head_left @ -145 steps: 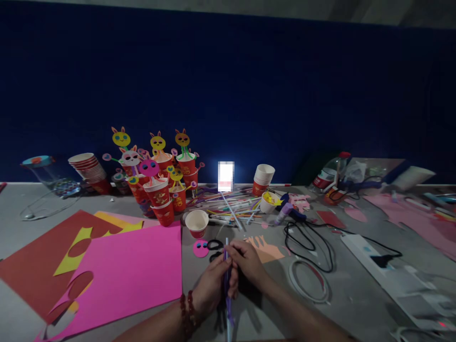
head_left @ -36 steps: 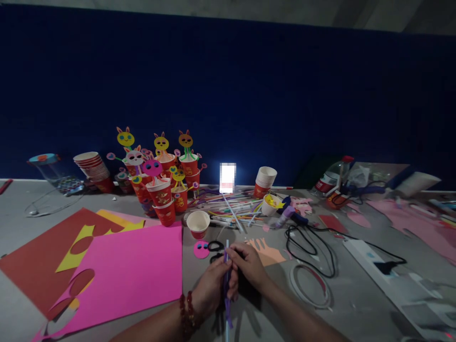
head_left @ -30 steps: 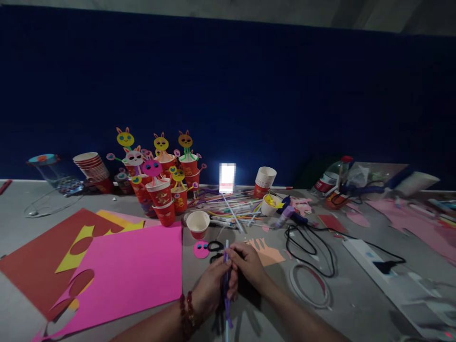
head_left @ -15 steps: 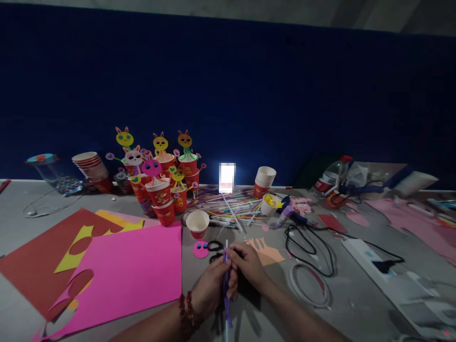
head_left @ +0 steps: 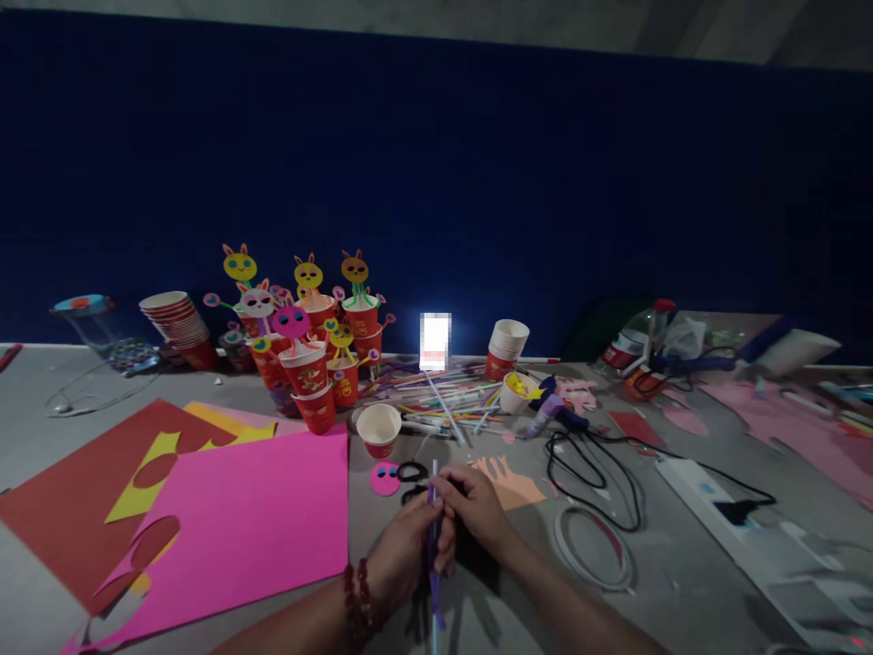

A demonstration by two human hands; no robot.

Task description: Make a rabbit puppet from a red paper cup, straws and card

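My left hand point(head_left: 407, 546) is closed around a thin white stick point(head_left: 435, 468) and the purple pipe cleaner point(head_left: 436, 602) that lies along it. From the other side, my right hand point(head_left: 472, 502) pinches the same two things near the upper end. Part of the pipe cleaner is hidden by my fingers. Just beyond the hands lie black-handled scissors point(head_left: 412, 471), mostly covered. Beside them is a pink paper face point(head_left: 386, 478) with eyes, and behind it stands a paper cup point(head_left: 379, 431). An orange paper scrap point(head_left: 511, 485) rests beyond my right hand.
Red cups with paper animal figures point(head_left: 314, 368) stand at the back left. Pink paper sheets point(head_left: 273, 528) cover the left. Loose pipe cleaners and pens point(head_left: 436, 396) lie behind the hands. Right are a tape roll point(head_left: 593, 546), a black cable point(head_left: 637, 496) and a power strip point(head_left: 709, 514).
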